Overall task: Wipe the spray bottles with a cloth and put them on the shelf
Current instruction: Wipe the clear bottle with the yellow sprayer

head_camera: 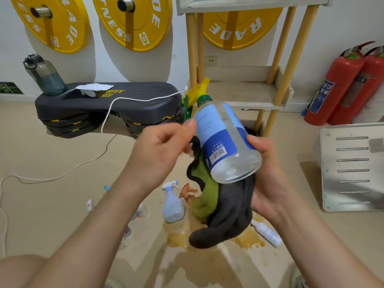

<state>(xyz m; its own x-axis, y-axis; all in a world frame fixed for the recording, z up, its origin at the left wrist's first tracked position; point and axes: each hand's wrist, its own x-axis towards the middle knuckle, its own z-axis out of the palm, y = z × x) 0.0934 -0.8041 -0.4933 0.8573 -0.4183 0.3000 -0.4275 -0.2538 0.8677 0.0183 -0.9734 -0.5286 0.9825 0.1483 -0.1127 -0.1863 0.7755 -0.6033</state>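
Both grips hold the spray bottle (220,140): right grip (268,177) cradles its base through the cloth (228,204), left grip (162,148) pinches its side; its long axis tilts nozzle-first toward the shelf (239,92) beyond.

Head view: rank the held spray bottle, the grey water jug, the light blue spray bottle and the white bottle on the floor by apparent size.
1. held spray bottle, largest, though it is nearest the camera
2. grey water jug
3. light blue spray bottle
4. white bottle, smallest
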